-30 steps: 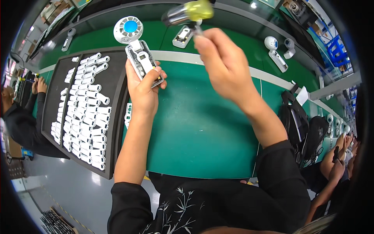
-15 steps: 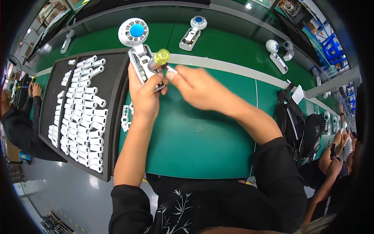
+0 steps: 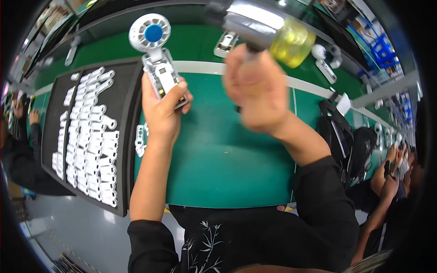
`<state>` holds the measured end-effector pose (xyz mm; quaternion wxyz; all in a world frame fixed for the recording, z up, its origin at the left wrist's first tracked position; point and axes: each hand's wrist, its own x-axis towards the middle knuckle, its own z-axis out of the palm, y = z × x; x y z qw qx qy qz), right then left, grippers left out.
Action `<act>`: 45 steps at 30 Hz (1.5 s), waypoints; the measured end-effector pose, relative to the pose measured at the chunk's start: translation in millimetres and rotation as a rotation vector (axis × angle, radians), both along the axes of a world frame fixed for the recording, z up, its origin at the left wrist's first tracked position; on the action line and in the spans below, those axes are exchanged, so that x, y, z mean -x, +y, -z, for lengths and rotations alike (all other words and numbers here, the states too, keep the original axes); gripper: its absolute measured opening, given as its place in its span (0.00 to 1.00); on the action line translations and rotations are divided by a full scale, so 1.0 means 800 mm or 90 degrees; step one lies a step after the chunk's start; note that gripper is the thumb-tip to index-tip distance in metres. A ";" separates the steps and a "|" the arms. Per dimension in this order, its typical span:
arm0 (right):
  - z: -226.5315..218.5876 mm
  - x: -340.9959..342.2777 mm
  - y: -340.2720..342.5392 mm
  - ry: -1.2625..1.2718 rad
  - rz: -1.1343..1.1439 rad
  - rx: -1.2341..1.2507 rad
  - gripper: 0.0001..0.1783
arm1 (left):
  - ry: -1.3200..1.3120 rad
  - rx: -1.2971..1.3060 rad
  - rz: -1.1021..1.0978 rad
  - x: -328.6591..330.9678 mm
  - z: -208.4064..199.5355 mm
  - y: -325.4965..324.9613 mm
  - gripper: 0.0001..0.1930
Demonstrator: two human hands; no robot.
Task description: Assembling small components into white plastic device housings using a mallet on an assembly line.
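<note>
My left hand (image 3: 161, 113) is closed around the lower handle of a white handheld fan (image 3: 164, 75). The fan's round head with a blue centre points away from me, and the handle lies open, with its inner parts showing. Raised to the right of it, my right hand (image 3: 261, 93) grips a power screwdriver (image 3: 257, 22) with a shiny metal body and a clear yellow end. The tool and this hand are smeared by motion. The screwdriver is apart from the fan; its tip is too blurred to make out.
At my left lies a black foam tray (image 3: 127, 104) with rows of white handle parts (image 3: 93, 141). Small white pieces (image 3: 140, 140) lie beside it. Other fans (image 3: 324, 68) stand along the far green strip. Black bags (image 3: 334, 129) sit at the right; other people work on both sides.
My right hand has lifted the screwdriver off the fan's handle, up and to the right. The fan has shifted slightly left in my left hand.
</note>
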<state>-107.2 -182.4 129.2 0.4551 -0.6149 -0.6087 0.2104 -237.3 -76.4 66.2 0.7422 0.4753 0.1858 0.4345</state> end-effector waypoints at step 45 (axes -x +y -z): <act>0.178 -0.057 0.083 -0.188 0.121 -0.078 0.11 | 0.214 -0.079 -0.030 -0.009 0.048 0.004 0.26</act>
